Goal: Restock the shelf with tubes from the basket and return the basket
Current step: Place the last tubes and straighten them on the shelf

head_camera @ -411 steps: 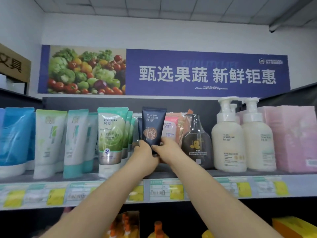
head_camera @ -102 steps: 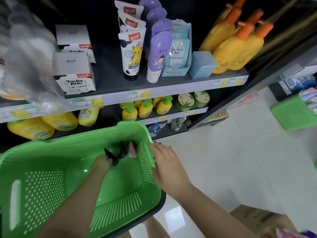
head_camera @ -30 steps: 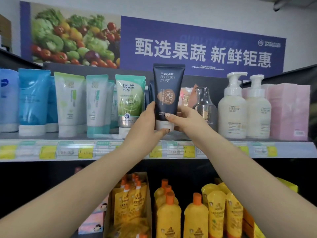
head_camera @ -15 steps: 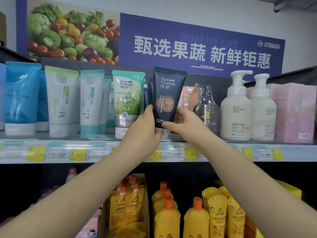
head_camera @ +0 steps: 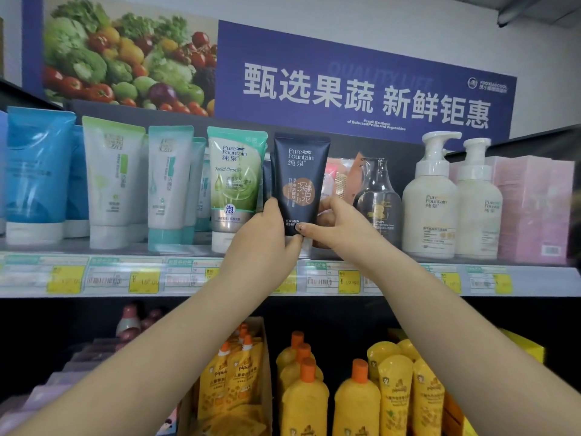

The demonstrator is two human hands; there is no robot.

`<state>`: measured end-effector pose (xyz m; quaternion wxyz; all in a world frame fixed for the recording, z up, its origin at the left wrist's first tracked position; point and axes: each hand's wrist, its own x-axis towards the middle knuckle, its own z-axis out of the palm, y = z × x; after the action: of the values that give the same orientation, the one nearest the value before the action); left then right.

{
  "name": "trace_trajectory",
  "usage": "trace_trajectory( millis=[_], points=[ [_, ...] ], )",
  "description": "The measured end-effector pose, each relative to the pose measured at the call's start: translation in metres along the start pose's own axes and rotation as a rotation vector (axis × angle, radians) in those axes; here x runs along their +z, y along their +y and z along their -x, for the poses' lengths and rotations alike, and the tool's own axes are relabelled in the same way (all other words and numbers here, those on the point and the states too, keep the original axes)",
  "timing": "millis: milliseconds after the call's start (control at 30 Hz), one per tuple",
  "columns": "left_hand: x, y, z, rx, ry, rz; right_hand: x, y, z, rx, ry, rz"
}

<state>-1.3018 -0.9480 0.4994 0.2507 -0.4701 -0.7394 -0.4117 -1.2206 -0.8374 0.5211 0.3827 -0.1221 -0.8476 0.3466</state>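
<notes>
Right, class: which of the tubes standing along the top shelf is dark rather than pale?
The navy blue plastic tube held by both hands, between the green-capped facial cleanser tube and the dark glass bottle.

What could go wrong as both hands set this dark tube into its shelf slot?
The dark tube stands between the green tube and a glass bottle; nudging either could topple it. Both hands, left and right, grip only its lower end, so it might tip when released. Its cap is hidden, so whether it is seated cannot be told.
</notes>
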Motion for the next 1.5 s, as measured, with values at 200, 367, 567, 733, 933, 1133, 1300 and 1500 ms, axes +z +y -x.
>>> trace_trajectory(
  millis=[200, 367, 567, 733, 933, 1133, 1300, 1500],
  points=[
    [0.000, 0.003, 0.002, 0.002, -0.006, -0.050, 0.000, -0.002, 0.000, 0.033, -0.013, 0.015],
    [-0.002, 0.008, 0.003, 0.027, -0.034, -0.219, 0.000, -0.012, 0.005, 0.026, 0.008, 0.134],
    [-0.016, 0.003, 0.022, 0.171, -0.008, -0.308, 0.009, -0.022, 0.033, -0.082, 0.165, 0.203],
    [-0.022, -0.014, 0.065, 0.384, 0.024, -0.290, 0.033, -0.009, 0.079, -0.322, 0.245, 0.448],
    [-0.004, -0.052, 0.143, 0.399, -0.039, -0.332, 0.084, 0.030, 0.156, -0.323, 0.222, 0.563],
    [0.022, -0.101, 0.246, 0.253, -0.282, -0.319, 0.149, 0.088, 0.242, -0.118, -0.020, 0.526],
    [0.041, -0.137, 0.328, 0.117, -0.496, -0.277, 0.199, 0.134, 0.310, 0.040, -0.167, 0.485],
    [0.062, -0.167, 0.427, -0.098, -0.723, -0.232, 0.238, 0.177, 0.380, 0.180, -0.311, 0.486]
  ],
)
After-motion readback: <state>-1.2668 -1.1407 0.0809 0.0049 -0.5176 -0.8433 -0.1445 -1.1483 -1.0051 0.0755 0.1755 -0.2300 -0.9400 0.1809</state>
